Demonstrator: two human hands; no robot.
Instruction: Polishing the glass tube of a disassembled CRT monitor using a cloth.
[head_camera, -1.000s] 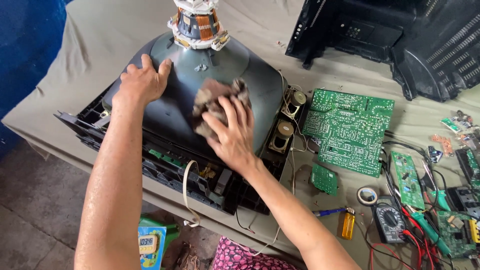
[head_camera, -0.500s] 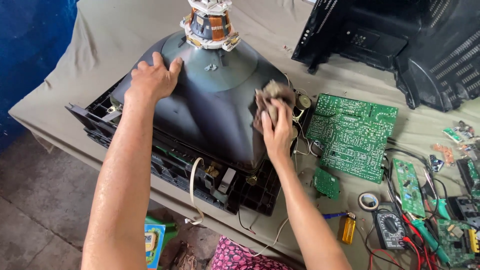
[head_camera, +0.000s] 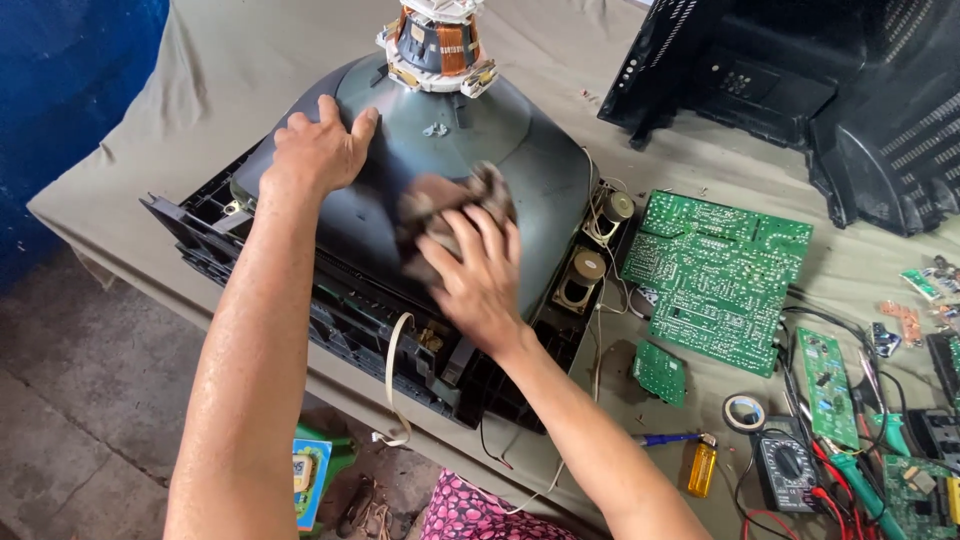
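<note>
A dark grey picture tube (head_camera: 540, 170) lies face down in a black television frame (head_camera: 200, 235) on a cloth-covered table. Its neck with a copper-wound coil (head_camera: 437, 42) points up at the top of the view. My left hand (head_camera: 318, 150) rests flat on the tube's left slope, fingers spread. My right hand (head_camera: 478, 275) presses a crumpled brownish rag (head_camera: 445, 195) against the middle of the tube's back. Two small speakers (head_camera: 590, 265) sit in the frame just right of the tube.
A large green circuit board (head_camera: 720, 275) lies right of the frame, a smaller one (head_camera: 660, 372) below it. A black television back cover (head_camera: 800, 90) stands top right. Tape roll (head_camera: 745, 412), multimeter (head_camera: 785, 468), lighter (head_camera: 701, 466) and pliers crowd the lower right.
My right hand has swept the rag from the tube's right edge back to its middle. The left hand has stayed pressed on the left slope.
</note>
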